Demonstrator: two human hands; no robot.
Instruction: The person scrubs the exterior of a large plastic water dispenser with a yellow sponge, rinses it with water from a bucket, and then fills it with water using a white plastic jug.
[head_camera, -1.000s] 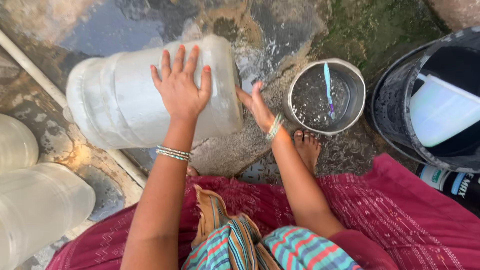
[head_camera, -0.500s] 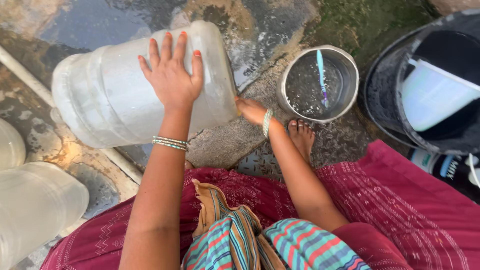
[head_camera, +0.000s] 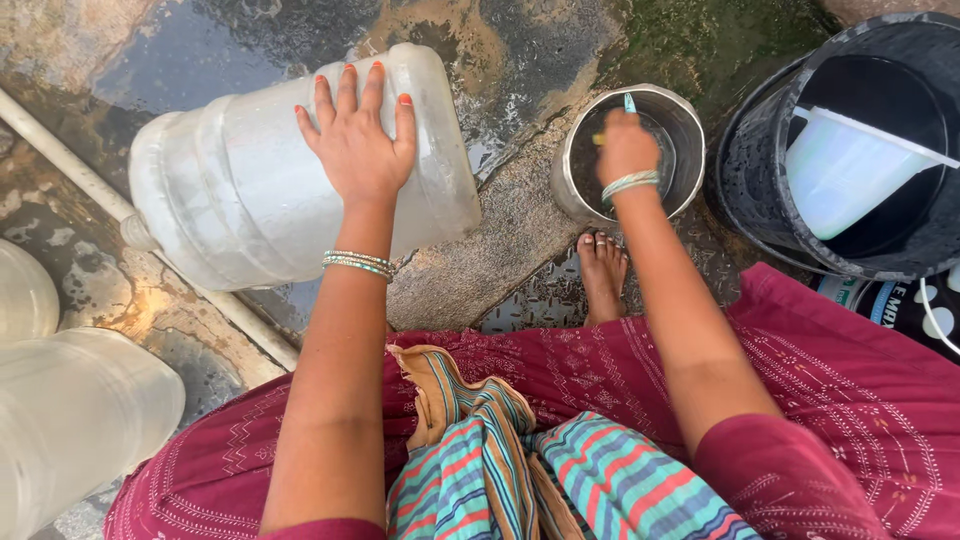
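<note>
Underfoot, the wet stone ground (head_camera: 520, 240) fills most of the view, dark with water and patched with brown and green. A person crouches over it in a maroon skirt (head_camera: 820, 400) with a striped cloth (head_camera: 520, 470) gathered in the lap, one bare foot (head_camera: 601, 270) set on the stone between the two arms. Next in size is the big clear plastic water jug (head_camera: 240, 190), lying on its side at upper left with its neck pointing left, across a pale pipe (head_camera: 70, 170) that runs aslant over the ground. The left hand (head_camera: 355, 140) lies flat on top of the jug, fingers spread wide and palm pressed to the plastic, bangles on the wrist. At upper right stands a black bucket (head_camera: 760, 170) with a white plastic jug (head_camera: 850, 165) inside it. Two more clear jugs (head_camera: 70, 410) sit at the left edge, well apart from the hands. Between the lying jug and the bucket stands a small round steel pot (head_camera: 680, 130). The right hand (head_camera: 626, 145) reaches down into this pot, its fingers curled around a slim turquoise-handled tool (head_camera: 629, 101) whose tip sticks up past the knuckles; what the working end looks like cannot be told, since the hand hides it.
</note>
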